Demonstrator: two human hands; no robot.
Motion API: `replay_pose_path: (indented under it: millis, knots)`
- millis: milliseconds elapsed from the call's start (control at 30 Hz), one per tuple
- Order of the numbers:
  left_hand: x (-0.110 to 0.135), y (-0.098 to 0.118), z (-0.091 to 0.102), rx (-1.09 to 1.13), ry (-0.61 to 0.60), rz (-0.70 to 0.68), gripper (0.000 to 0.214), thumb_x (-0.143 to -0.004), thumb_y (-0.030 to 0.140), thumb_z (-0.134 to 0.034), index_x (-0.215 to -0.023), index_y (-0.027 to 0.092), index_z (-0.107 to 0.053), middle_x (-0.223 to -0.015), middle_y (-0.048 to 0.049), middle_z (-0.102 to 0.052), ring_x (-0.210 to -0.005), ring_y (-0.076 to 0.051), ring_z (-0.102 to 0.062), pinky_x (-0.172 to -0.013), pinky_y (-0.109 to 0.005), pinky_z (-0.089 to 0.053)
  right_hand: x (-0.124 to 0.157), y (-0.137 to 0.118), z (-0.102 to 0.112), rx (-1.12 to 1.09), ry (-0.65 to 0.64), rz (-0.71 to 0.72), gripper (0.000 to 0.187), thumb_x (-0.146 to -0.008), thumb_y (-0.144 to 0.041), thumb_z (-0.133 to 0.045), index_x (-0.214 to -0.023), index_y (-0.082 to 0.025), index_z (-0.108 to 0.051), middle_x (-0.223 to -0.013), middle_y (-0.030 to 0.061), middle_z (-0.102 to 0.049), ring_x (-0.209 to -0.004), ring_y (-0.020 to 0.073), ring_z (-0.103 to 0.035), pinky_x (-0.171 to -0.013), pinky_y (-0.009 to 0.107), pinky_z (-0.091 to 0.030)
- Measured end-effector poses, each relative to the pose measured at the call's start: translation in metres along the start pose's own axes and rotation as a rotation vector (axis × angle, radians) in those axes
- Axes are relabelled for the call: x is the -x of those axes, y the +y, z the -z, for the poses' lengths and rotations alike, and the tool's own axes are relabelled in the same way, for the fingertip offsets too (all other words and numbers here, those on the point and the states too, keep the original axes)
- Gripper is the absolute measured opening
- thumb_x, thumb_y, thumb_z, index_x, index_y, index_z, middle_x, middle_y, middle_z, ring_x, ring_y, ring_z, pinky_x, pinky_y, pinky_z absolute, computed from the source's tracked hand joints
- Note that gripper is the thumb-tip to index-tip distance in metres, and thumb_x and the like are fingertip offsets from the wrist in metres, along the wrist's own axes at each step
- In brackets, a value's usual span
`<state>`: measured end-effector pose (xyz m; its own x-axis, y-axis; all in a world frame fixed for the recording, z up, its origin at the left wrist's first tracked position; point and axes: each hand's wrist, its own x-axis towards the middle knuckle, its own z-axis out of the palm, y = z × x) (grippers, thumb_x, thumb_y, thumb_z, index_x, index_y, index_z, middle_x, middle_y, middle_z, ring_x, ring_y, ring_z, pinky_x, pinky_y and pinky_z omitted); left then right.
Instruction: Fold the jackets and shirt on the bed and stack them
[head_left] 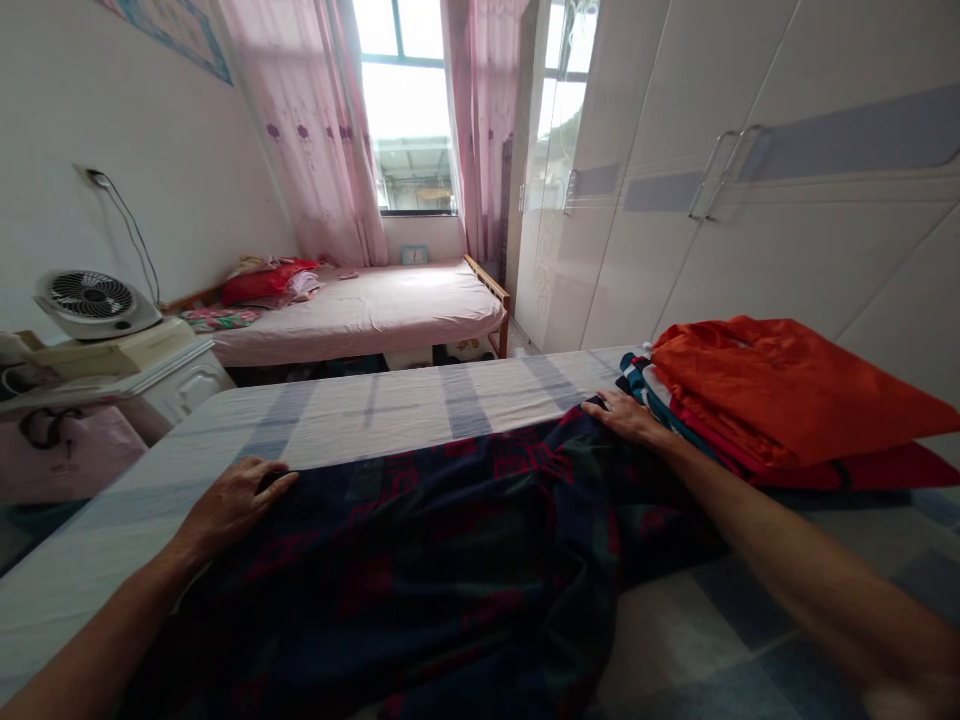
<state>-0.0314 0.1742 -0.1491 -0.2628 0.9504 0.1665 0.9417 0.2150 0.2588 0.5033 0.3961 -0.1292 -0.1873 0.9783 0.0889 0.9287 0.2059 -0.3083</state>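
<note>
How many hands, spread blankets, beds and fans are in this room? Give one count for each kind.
Hands: 2, left hand and right hand
Spread blankets: 1, dark blanket
Beds: 2, near bed and far bed
Fans: 1, fan
Total: 6

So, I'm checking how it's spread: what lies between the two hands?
In the head view, the far edge of the dark plaid cloth runs from the left hand to the right hand, over the striped sheet.
</note>
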Motion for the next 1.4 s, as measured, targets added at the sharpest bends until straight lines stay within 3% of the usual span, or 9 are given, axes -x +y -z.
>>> replay_pose_path:
  millis: [100,200,467,567,667,767,900,1200,1400]
  knots:
    - [0.004,0.000,0.005,0.008,0.008,0.052,0.025,-0.080,0.044,-0.044,-0.078,0.023,-0.057,-0.082,-0.0034,-0.065,-0.081,-0.023,-0.063,-0.079,-0.030,-0.046,-0.007,0.002,-0.002,-0.003,-0.001,-0.001,0.038,-0.085,-0.044,-0.045,-0.102,-0.017,-0.065,-0.114,0.0133,-0.065,-0.110,0.0294,-0.057,-0.093,0.039,-0.042]
    - [0.009,0.000,0.010,0.016,0.043,0.133,0.027,-0.086,0.043,-0.035,-0.083,0.023,-0.053,-0.076,-0.0012,-0.065,-0.075,-0.021,-0.063,-0.071,-0.028,-0.044,-0.012,0.001,0.003,-0.018,0.055,0.013,0.039,-0.091,-0.038,-0.034,-0.110,-0.018,-0.060,-0.113,0.0107,-0.065,-0.106,0.0240,-0.059,-0.088,0.031,-0.043]
    - [0.018,0.012,0.014,-0.116,0.049,0.261,0.037,-0.087,0.048,-0.034,-0.090,0.022,-0.059,-0.095,-0.0105,-0.065,-0.085,-0.028,-0.061,-0.065,-0.031,-0.039,-0.013,0.012,-0.021,0.133,0.051,-0.043,0.038,-0.084,-0.040,-0.042,-0.109,-0.017,-0.060,-0.108,0.0150,-0.065,-0.098,0.0314,-0.061,-0.081,0.042,-0.046]
    - [0.031,0.012,0.027,-0.152,0.076,0.338,0.036,-0.086,0.043,-0.033,-0.094,0.020,-0.059,-0.107,-0.0139,-0.062,-0.091,-0.029,-0.060,-0.067,-0.032,-0.039,-0.009,0.012,-0.018,0.118,0.149,0.071,0.042,-0.082,-0.036,-0.043,-0.115,-0.013,-0.057,-0.114,0.0178,-0.060,-0.106,0.0309,-0.057,-0.088,0.042,-0.045]
    - [0.052,0.011,0.042,-0.129,0.006,0.400,0.042,-0.083,0.052,-0.036,-0.081,0.020,-0.062,-0.086,-0.0120,-0.066,-0.081,-0.029,-0.061,-0.066,-0.033,-0.038,0.007,-0.003,-0.005,0.076,0.209,0.218,0.043,-0.082,-0.037,-0.043,-0.115,-0.013,-0.057,-0.117,0.0187,-0.058,-0.113,0.0320,-0.052,-0.095,0.044,-0.041]
    - [0.069,0.013,0.048,-0.041,-0.093,0.401,0.044,-0.075,0.061,-0.044,-0.065,0.022,-0.062,-0.072,-0.0058,-0.066,-0.072,-0.024,-0.061,-0.065,-0.029,-0.039,0.039,-0.032,0.003,-0.066,0.165,0.384,0.034,-0.083,-0.041,-0.044,-0.105,-0.020,-0.062,-0.113,0.0129,-0.061,-0.106,0.0307,-0.057,-0.093,0.043,-0.044]
    - [0.074,0.016,0.043,0.068,-0.127,0.430,0.043,-0.069,0.063,-0.050,-0.065,0.022,-0.063,-0.066,-0.0026,-0.066,-0.067,-0.022,-0.061,-0.061,-0.027,-0.039,0.088,-0.076,-0.002,-0.240,-0.003,0.604,0.026,-0.083,-0.043,-0.050,-0.098,-0.026,-0.064,-0.107,0.0067,-0.064,-0.098,0.0254,-0.061,-0.088,0.039,-0.048]
    - [0.069,0.017,0.036,0.332,0.003,0.546,0.023,-0.046,0.037,-0.071,-0.053,0.019,-0.058,-0.045,0.0003,-0.055,-0.047,-0.017,-0.052,-0.047,-0.025,-0.033,0.111,-0.116,-0.037,-0.171,0.025,0.733,0.018,-0.083,-0.028,-0.057,-0.100,-0.023,-0.062,-0.103,0.0056,-0.066,-0.102,0.0235,-0.058,-0.088,0.042,-0.044]
    - [0.069,0.023,0.039,0.644,0.260,0.561,0.030,-0.065,0.045,-0.059,-0.078,0.018,-0.056,-0.061,0.0029,-0.058,-0.055,-0.012,-0.054,-0.051,-0.021,-0.042,0.112,-0.116,-0.048,-0.136,0.081,0.737,0.009,-0.084,-0.021,-0.052,-0.081,-0.022,-0.060,-0.084,0.0034,-0.064,-0.086,0.0209,-0.059,-0.079,0.038,-0.043]
